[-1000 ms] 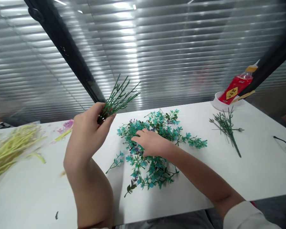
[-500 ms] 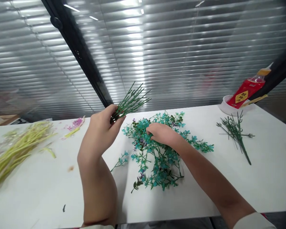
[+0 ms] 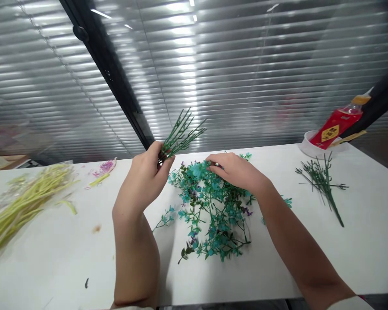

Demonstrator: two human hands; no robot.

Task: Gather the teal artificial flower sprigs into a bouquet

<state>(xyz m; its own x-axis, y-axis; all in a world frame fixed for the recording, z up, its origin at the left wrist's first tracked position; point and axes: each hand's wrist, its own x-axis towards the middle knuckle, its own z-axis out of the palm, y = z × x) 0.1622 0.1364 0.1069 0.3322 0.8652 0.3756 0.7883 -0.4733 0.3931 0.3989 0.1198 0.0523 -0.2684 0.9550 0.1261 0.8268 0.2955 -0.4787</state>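
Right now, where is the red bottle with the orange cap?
In the head view, the red bottle leans in the white bowl, on the far right, behind the loose green stems.

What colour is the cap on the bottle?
The cap is orange-yellow, best seen in the head view.

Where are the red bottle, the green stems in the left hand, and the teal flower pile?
Red bottle (image 3: 335,128): head view, on its label.
Green stems (image 3: 181,140): head view, mid-bunch, above the left hand (image 3: 139,181).
Teal flower pile (image 3: 221,224): head view, lower middle of the pile.
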